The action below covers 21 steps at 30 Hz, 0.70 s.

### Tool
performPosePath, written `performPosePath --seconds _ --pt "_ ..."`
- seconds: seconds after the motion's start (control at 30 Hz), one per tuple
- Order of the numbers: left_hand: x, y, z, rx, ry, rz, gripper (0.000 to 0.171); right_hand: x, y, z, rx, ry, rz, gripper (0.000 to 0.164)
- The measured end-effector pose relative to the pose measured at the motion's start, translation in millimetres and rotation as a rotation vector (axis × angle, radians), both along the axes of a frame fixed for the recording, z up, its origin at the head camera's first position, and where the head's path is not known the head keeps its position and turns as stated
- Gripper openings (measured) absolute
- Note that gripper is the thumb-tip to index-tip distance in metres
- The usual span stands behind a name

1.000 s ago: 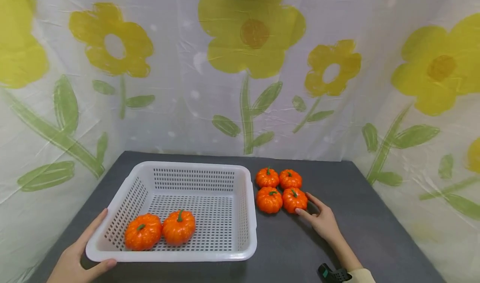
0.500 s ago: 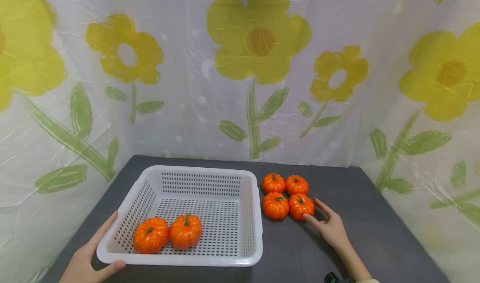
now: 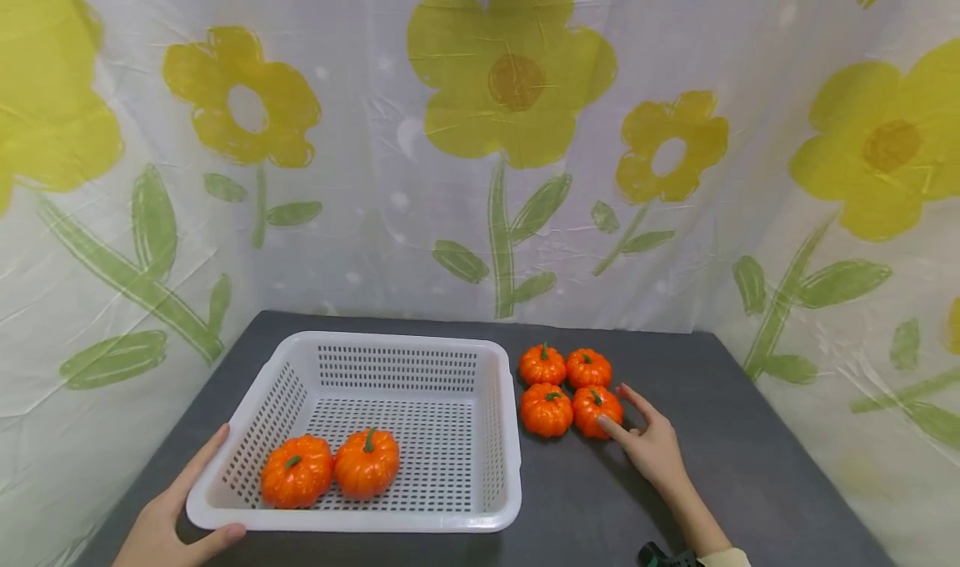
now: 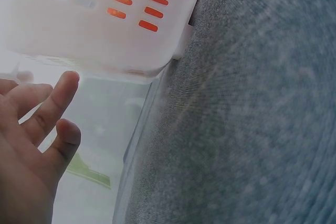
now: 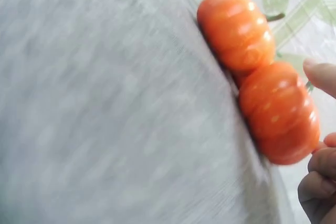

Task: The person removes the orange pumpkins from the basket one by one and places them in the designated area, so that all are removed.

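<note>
A white perforated plastic basket (image 3: 495, 513) stands on the dark table, with two small orange pumpkins (image 3: 297, 471) (image 3: 367, 464) inside near its front left. My left hand (image 3: 167, 509) is spread at the basket's front left corner, fingers along the left side and thumb by the front rim. Right of the basket, several smaller orange pumpkins sit close together in two rows. My right hand (image 3: 651, 450) touches the right side of the front right pumpkin (image 3: 596, 408), thumb toward its front and a finger behind. In the right wrist view, part of this hand is cut off.
The other pumpkins of the group, back left (image 3: 542, 364), back right (image 3: 588, 368) and front left (image 3: 546, 410), lie just beyond the basket's right wall. A white sheet (image 3: 360, 217) with yellow flowers hangs behind and beside the dark table (image 3: 720, 442).
The head view has shifted slightly. My right thumb has moved a little further over the front right pumpkin. The basket, the pumpkins and my left hand look unmoved.
</note>
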<state>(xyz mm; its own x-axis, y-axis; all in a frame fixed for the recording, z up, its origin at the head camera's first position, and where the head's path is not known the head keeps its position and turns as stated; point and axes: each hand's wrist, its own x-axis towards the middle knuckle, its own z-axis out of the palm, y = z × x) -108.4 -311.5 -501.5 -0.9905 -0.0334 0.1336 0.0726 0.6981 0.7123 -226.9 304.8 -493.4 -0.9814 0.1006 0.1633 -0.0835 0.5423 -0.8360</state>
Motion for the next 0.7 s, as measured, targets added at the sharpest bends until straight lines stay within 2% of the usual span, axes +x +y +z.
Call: performPosePath --seconds 0.13,0.27,0.43,0.7 --pt "-0.8 -1 0.8 0.001 -0.031 0.007 0.113 -4.3 -5 7.7 0.019 0.056 0.002 0.081" --pt "-1.9 0 0.9 0.006 -0.062 0.013 0.113 -10.1 -13 23.0 -0.007 0.061 0.024 0.081" --pt "-1.4 -1 -1.5 -0.003 -0.05 0.011 0.113 -16.6 -29 43.7 -0.044 0.09 0.08 0.079" --pt "-1.9 -1 -0.4 0.01 -0.038 0.001 0.111 -31.5 -61 65.0 -0.031 0.163 0.148 0.076"
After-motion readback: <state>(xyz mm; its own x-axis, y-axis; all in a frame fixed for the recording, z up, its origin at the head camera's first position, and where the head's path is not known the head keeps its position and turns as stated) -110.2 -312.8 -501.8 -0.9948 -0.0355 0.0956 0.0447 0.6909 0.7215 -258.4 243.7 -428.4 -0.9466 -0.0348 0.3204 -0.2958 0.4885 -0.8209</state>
